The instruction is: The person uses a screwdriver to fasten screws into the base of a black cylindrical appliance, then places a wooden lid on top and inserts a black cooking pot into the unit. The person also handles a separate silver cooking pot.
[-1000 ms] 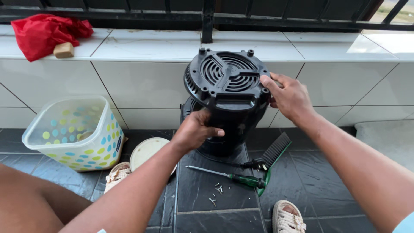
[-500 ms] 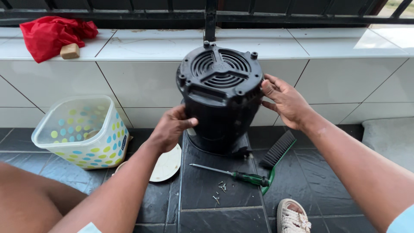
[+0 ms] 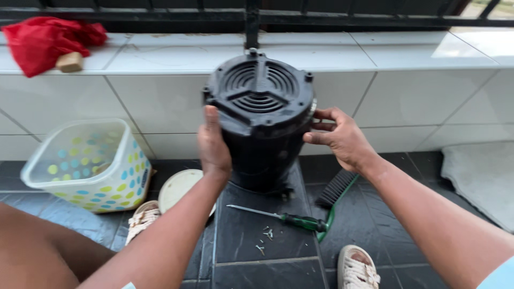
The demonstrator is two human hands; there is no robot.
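Dark slate floor point(image 3: 257, 246) below, white tiled ledge point(image 3: 176, 56) behind, black railing point(image 3: 251, 18) above.

Held up in front of the ledge, clear of the floor: a black plastic appliance body point(image 3: 259, 120), drum-shaped, vented grille end tipped toward the camera. Likely rigid and fairly weighty, perhaps with a motor inside; smooth sides, probably a bit slippery, so best gripped on both flanks just under the raised rim, not by the thin grille ribs, which look breakable.

Left hand point(image 3: 214, 147) pressed flat against the left flank, thumb up along the rim, fingers wrapped round out of view. Right hand point(image 3: 340, 136) spread at the right flank, fingertips touching the side near the rim, palm slightly off it. Neither clenched; body clamped between them.

To the left on the floor, a translucent tub with coloured dots point(image 3: 88, 160), tilted. Red cloth point(image 3: 45, 37) bunched on the ledge, small tan block point(image 3: 69, 61) touching it. Pale mat point(image 3: 479, 176) at far right. Round cream lid point(image 3: 179, 187) lying just beside the tub, partly behind the left forearm. Black brush point(image 3: 337, 187) under the right wrist. Two pale sandals point(image 3: 356, 267), one at each lower side. Green-handled screwdriver point(image 3: 286, 218) lying below the body, and a few small screws point(image 3: 266, 238) scattered near it.
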